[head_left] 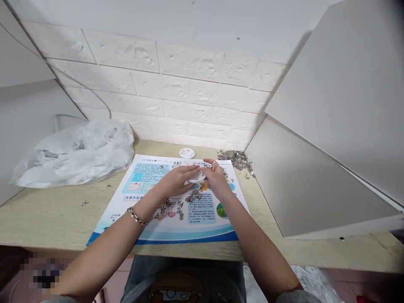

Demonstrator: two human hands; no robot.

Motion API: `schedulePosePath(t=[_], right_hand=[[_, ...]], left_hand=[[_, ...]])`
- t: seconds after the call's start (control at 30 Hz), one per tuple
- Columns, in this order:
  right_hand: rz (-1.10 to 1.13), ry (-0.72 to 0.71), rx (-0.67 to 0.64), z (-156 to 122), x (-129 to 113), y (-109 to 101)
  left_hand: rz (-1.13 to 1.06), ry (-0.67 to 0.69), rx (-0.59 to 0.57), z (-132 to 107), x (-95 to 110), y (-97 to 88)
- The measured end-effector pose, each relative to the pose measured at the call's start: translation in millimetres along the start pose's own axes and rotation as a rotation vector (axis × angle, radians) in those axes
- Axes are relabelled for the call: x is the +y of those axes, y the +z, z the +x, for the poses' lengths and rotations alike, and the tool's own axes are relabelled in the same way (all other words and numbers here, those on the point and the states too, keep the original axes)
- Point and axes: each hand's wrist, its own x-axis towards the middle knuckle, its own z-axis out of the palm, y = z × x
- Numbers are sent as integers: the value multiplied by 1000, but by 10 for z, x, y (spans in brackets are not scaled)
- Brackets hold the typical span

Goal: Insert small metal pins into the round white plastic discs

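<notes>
The left hand (176,182) and right hand (216,179) hold a white disc (195,176) above a printed sheet (202,212) on the bench (53,219), fingers pressed against its rim, apparently steadying it clear of the metal parts (193,195) beneath.

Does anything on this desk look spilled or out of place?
Yes: a loose metal piece lies alone on the desk, left of the printed poster, far from the heap of small metal parts at back right, so it looks dropped.

White disc (192,180) partly hidden behind right hand (216,179), metal bits (235,160) — too small to tell, blurred patch (44,271)
</notes>
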Motion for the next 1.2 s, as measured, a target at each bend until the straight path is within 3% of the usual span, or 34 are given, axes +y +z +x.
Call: schedulePosePath(t=[0.13, 0.27, 0.4, 0.63, 0.8, 1.2], right_hand=[[-34, -32, 50, 4, -21, -18], [-425, -133, 127, 12, -11, -53], [-588, -166, 36, -11, 12, -42], [-561, -201, 45, -16, 45, -18], [-519, -219, 115, -2, 56, -13], [-540, -280, 182, -29, 29, 34]], left_hand=[[-61, -139, 131, 33, -4, 41], [-133, -283, 204, 84, 55, 30], [-174, -253, 207, 102, 62, 49], [-140, -207, 194, 85, 39, 107], [-63, -120, 191, 62, -15, 149], [49, -131, 275, 45, 18, 183]])
